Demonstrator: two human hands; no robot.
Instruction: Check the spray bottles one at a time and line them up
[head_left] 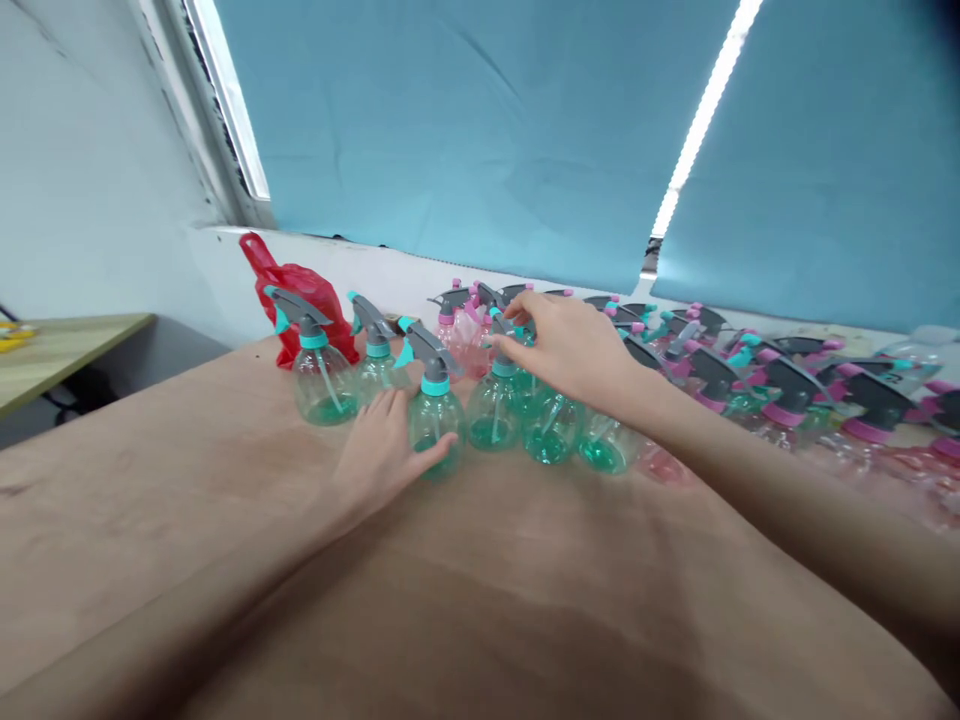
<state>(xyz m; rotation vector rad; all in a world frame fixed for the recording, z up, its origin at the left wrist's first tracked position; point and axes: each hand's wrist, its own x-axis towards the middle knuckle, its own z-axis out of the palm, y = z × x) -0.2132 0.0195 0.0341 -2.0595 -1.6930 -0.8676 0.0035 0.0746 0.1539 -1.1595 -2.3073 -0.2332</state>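
Note:
My left hand (382,440) is wrapped around the lower body of a clear green spray bottle (437,408), thumb across its front. That bottle has a grey trigger head and a turquoise collar, and stands upright with a little green tint at the base. My right hand (566,335) closes its thumb and fingers around the grey head of another green spray bottle (491,415); part of that head is hidden behind the fingers. Two more green bottles stand to the left, one nearer spray bottle (324,385) and one behind spray bottle (377,368).
Several pink and green spray bottles (784,400) crowd the right side and back of the wooden table (480,600). A red plastic bag (311,300) sits at the back left. Behind is a wall with a blue covering (465,130). A separate tabletop (67,355) lies far left.

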